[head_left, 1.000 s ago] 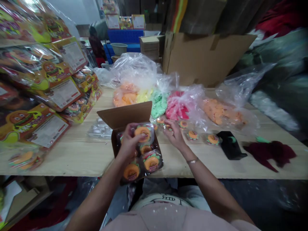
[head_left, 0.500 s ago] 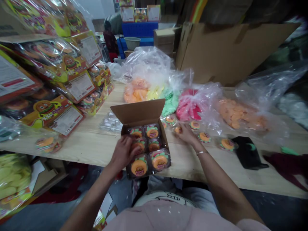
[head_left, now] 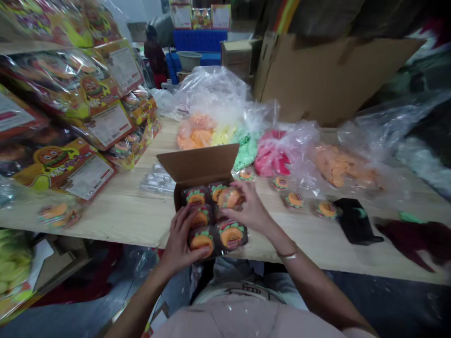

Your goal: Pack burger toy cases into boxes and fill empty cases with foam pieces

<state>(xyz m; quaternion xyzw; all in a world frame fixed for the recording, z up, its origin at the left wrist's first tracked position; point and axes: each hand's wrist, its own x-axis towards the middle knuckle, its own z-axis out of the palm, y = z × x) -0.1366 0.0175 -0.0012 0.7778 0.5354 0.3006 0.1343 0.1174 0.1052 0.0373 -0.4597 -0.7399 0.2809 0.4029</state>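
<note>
An upright-lidded brown cardboard box [head_left: 197,165] sits at the table's near edge, filled with gummy burgers in clear plastic packs. My left hand [head_left: 181,239] lies over the box's left side, fingers spread, touching the middle-left pack [head_left: 200,217] and the front-left pack [head_left: 202,240]. Between the thumb and fingers of my right hand [head_left: 251,209] is a burger pack [head_left: 229,198], held tilted above the right column of the box. The front-right pack [head_left: 231,234] lies just below it. What is under the held pack is partly hidden.
Loose burger packs [head_left: 294,200] lie to the right, near a black pouch-like item [head_left: 356,220] and dark red cloth [head_left: 416,239]. Behind stand clear bags of orange, green and pink pieces [head_left: 273,152]. Printed display boxes [head_left: 81,173] are stacked at left. A person [head_left: 155,56] is in the background.
My right hand has brought a burger pack from the table at right to over the box. My left hand has shifted toward the box's front-left, with its thumb across the front pack.
</note>
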